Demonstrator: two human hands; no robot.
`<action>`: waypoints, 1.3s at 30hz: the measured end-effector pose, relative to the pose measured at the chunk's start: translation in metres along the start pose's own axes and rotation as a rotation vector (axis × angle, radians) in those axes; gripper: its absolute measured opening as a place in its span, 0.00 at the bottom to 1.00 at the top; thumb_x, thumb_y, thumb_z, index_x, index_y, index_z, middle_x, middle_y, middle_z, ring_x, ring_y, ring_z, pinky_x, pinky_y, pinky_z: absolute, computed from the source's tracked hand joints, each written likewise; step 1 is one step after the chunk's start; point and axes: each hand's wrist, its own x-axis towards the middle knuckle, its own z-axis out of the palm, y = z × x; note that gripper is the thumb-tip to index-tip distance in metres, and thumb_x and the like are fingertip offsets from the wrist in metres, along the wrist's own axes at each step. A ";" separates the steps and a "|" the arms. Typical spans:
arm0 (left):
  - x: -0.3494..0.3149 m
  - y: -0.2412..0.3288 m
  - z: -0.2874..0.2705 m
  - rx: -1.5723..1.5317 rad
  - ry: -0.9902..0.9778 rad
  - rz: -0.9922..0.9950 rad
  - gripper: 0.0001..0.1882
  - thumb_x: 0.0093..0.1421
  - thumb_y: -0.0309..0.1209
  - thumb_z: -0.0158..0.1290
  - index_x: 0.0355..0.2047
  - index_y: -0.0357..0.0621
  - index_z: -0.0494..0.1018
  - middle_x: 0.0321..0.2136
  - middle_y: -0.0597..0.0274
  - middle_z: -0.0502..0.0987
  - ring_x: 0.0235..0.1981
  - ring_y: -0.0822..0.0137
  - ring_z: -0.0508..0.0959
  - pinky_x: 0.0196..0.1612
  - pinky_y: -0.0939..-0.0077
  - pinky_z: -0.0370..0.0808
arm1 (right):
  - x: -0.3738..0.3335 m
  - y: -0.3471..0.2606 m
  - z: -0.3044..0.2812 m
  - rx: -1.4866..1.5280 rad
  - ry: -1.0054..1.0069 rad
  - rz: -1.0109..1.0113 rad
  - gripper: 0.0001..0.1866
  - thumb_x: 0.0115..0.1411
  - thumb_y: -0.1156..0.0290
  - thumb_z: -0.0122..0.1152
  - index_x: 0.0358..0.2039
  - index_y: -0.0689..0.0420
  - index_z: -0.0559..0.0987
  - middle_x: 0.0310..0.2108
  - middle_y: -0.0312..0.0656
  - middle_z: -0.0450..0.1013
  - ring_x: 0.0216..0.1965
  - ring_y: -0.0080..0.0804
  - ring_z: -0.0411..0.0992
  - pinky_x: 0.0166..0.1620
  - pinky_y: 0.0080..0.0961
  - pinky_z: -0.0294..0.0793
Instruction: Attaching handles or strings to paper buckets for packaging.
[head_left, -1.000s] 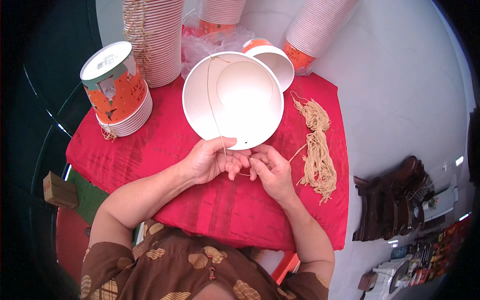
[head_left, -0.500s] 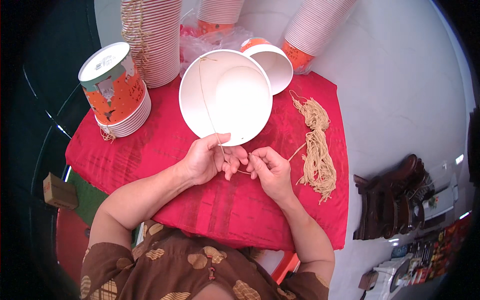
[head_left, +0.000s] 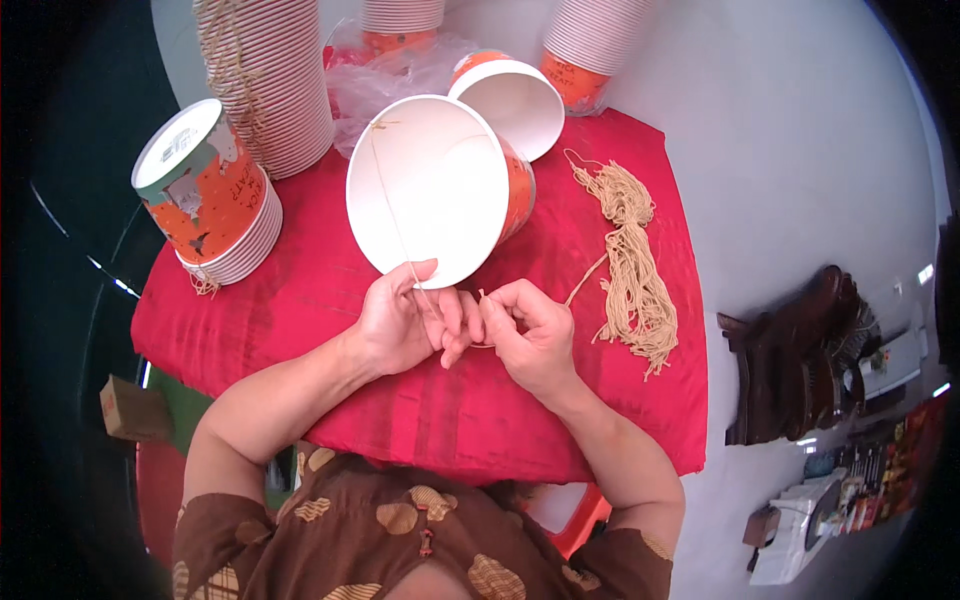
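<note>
Head view showed a stack of orange paper tubs [head_left: 205,195] at the left of the red-clothed counter [head_left: 300,310]. The left hand [head_left: 400,320] was curled, thumb and fingers pinching a thin tan string [head_left: 395,215] that ran across the mouth of the big white-lined tub [head_left: 435,190] lying on its side just above both hands. The right hand [head_left: 530,335] was closed, pinching the string's loose end. Judging by this, a knot was being tied; tightening it would call for both pinches held firm. A bundle of cut strings [head_left: 630,270] lay right.
</note>
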 end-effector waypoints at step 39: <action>-0.002 -0.002 0.002 0.058 -0.034 -0.045 0.38 0.67 0.50 0.29 0.20 0.28 0.76 0.27 0.39 0.77 0.22 0.53 0.78 0.26 0.67 0.78 | 0.001 0.001 0.001 0.083 -0.002 -0.025 0.05 0.62 0.82 0.55 0.28 0.63 0.73 0.17 0.38 0.74 0.21 0.20 0.76 0.22 0.19 0.74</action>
